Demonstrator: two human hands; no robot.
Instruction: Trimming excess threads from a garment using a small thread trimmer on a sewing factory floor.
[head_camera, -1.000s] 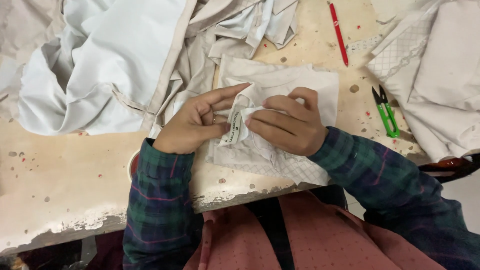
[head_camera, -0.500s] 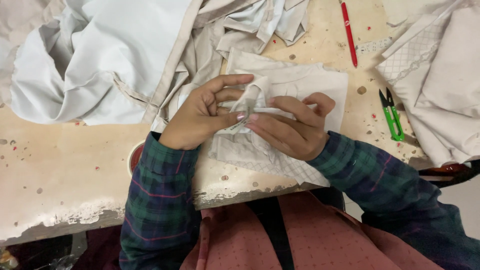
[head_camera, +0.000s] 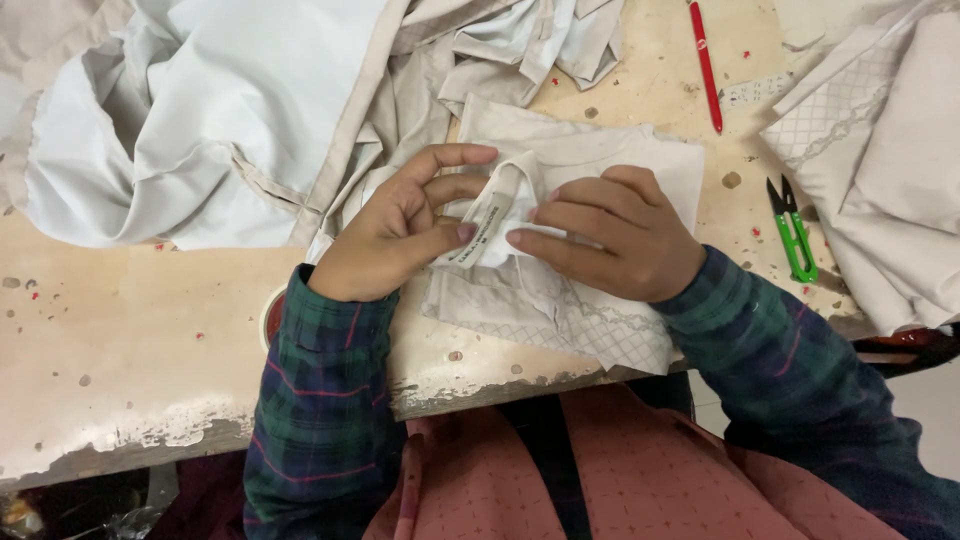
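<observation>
Hands, 2: left hand (head_camera: 395, 235) & right hand (head_camera: 615, 235), each grip pinching 1 label (head_camera: 482, 228) on folded cloth (head_camera: 590, 160).

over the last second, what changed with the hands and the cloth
The left hand lifted its fingers off the folded beige cloth and now pinches the white label strip raised up from it. The right hand shifted slightly, fingertips meeting the strip. The green snips, red pen and heaped fabric stayed put.
</observation>
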